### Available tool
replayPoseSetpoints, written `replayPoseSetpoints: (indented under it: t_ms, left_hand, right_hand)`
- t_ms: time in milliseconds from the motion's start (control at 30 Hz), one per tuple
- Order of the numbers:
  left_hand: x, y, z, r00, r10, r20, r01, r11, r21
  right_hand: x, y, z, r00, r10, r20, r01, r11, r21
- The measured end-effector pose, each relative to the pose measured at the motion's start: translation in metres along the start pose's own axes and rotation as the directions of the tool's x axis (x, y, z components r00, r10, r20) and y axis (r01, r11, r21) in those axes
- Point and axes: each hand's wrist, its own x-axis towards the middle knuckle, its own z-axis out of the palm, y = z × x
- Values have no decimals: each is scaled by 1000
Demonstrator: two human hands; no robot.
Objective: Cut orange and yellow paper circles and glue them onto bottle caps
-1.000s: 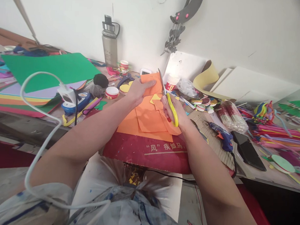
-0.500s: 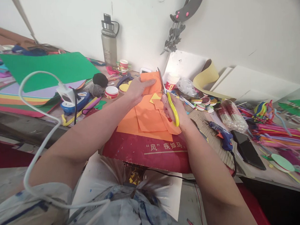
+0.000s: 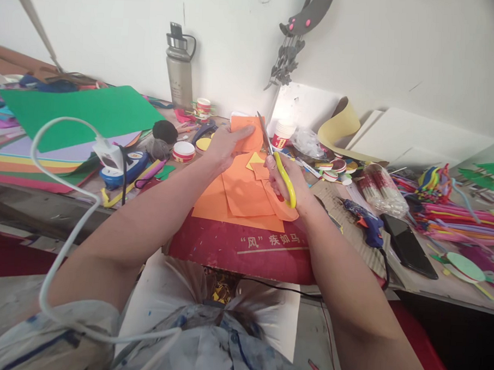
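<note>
My left hand (image 3: 227, 146) pinches a piece of orange paper (image 3: 248, 141), its thumb lying across the front. Yellow-handled scissors (image 3: 286, 181) are in my right hand (image 3: 286, 178), with the blades pointing up along the paper's right edge. Whether the blades bite into the paper is hard to make out. Below both hands, several orange sheets (image 3: 246, 193) overlap on a dark red board (image 3: 211, 246) with printed characters. A small yellow paper scrap (image 3: 254, 160) rests on top of the sheets.
To the right lie a blue glue gun (image 3: 366, 225) on cardboard, a black phone (image 3: 408, 246) and many pipe cleaners (image 3: 454, 221). A grey bottle (image 3: 179, 70) stands by the wall. On the left are a green sheet (image 3: 82, 112) and a blue power strip (image 3: 127, 169); a white cable (image 3: 71, 232) crosses my left arm.
The orange paper has turned slightly in my left hand, its lower edge now looking rounder. The scissors' tip has shifted a little to the left. Everything else is the same.
</note>
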Motion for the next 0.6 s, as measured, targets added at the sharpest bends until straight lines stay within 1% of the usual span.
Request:
replayPoseSetpoints:
  t_ms: [133,300,467,600]
  left_hand:
    - [0,-2,1,1000,-3,-7,3,1000,13]
    - [-6,-1,6,999,-35,35,34,999,26]
    - [-8,1,6,999,-12,52,12,1000,1]
    - [-8,4,5,999,-5,49,5,1000,0]
  right_hand:
    - [2,1,-2,999,-25,20,27,998,-64]
    - [5,3,-3,998,-33,45,36,996,-79]
    - [4,3,1,999,-45,17,46,996,-72]
    - [9,5,4,991,-128,-27,124,984,-129]
